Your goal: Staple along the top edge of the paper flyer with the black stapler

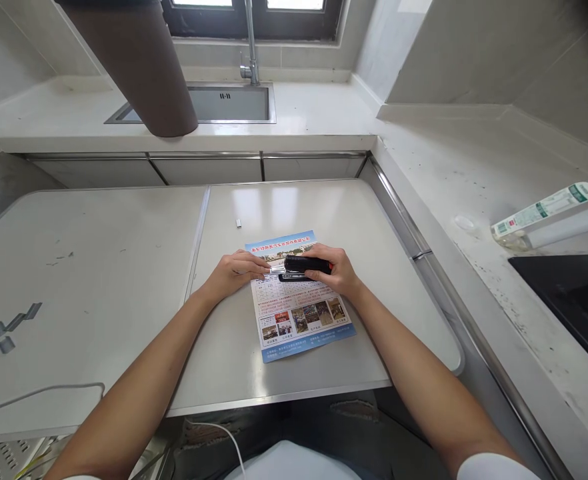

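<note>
A black stapler (301,264) lies sideways above a printed flyer (301,333), its upper and lower arms apart. My right hand (338,268) is wrapped round its right end, thumb and fingers closed on it. At the stapler's left end, the fingers of my left hand (239,272) pinch a small silvery piece (277,270). Whether that piece is a row of staples or part of the stapler, I cannot tell. The flyer, with blue bands and photos, lies flat under both hands, partly covered by them. A small silvery block (239,223), like a staple strip, rests on the table beyond my left hand.
The pale folding table (234,360) has a seam left of the flyer. Grey tape pieces (17,322) and a cable (44,392) are on its left half. A sink (234,103) is behind, and a brown cylinder (144,67) hangs in front. A bottle (549,212) lies on the right counter.
</note>
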Demonstrator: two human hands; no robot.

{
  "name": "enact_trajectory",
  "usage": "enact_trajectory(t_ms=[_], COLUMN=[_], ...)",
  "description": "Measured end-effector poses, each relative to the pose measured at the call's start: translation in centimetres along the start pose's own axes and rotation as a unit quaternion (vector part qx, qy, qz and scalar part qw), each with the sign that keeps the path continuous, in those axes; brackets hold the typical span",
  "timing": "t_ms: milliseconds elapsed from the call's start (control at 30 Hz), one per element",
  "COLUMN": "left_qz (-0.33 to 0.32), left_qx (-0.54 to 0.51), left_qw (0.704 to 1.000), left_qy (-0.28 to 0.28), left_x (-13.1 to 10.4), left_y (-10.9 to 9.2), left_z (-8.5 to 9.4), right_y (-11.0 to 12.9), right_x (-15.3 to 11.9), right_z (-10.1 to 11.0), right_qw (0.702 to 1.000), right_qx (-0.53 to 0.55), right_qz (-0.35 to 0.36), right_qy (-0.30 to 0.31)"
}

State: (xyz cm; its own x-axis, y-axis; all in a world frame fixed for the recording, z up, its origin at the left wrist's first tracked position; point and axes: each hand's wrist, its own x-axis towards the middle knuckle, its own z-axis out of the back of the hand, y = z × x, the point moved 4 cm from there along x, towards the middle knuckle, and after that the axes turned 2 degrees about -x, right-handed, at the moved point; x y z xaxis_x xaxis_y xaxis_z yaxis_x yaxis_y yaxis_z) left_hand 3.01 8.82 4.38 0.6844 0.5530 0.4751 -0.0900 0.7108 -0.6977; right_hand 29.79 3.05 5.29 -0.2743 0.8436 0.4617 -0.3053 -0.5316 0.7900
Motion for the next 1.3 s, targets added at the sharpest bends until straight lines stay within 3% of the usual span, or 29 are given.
enact_trajectory(t_ms=[133, 267, 533, 733, 833, 933, 1033, 1100, 1300], left_qz=[0.015, 0.004, 0.009, 0.001, 0.019, 0.076, 0.123, 0.138, 0.120], left_qx=[-0.031, -0.057, -0.069, -0.002, 0.035, 0.145, 0.240, 0.254, 0.203], left_qw=[0.999, 0.997, 0.993, 0.996, 0.998, 0.986, 0.963, 0.957, 0.971], left_qy=[-0.001, 0.060, 0.100, 0.085, 0.038, -0.016, 0.007, 0.029, 0.036], left_x=[0.2, 0.4, 0.5, 0.6, 0.8, 0.8, 0.4, 0.1, 0.1], left_y=[-0.4, -0.9, -1.7, -1.3, -0.6, 0.4, 1.4, 1.9, 2.0], left_z=[-0.1, -1.1, -2.0, -1.5, -0.9, -0.5, -0.9, -1.2, -0.8], right_y=[0.8, 1.8, 3.0, 1.9, 1.4, 1.1, 0.5, -0.1, -2.7], right_x=[0.1, 0.1, -0.2, -0.3, -0.2, 0.0, 0.1, 0.0, -0.5], right_z=[-0.8, -2.8, -4.8, -5.1, -4.3, -2.0, 1.0, 2.6, 4.8], right_qw=[0.998, 0.992, 0.988, 0.987, 0.988, 0.994, 0.973, 0.948, 0.910], right_qx=[0.025, 0.032, 0.033, -0.022, -0.064, -0.101, -0.195, -0.266, -0.356], right_qz=[0.030, 0.069, 0.101, 0.112, 0.105, 0.046, -0.035, -0.069, -0.110], right_qy=[0.052, 0.103, 0.111, 0.116, 0.094, 0.001, -0.114, -0.159, -0.184])
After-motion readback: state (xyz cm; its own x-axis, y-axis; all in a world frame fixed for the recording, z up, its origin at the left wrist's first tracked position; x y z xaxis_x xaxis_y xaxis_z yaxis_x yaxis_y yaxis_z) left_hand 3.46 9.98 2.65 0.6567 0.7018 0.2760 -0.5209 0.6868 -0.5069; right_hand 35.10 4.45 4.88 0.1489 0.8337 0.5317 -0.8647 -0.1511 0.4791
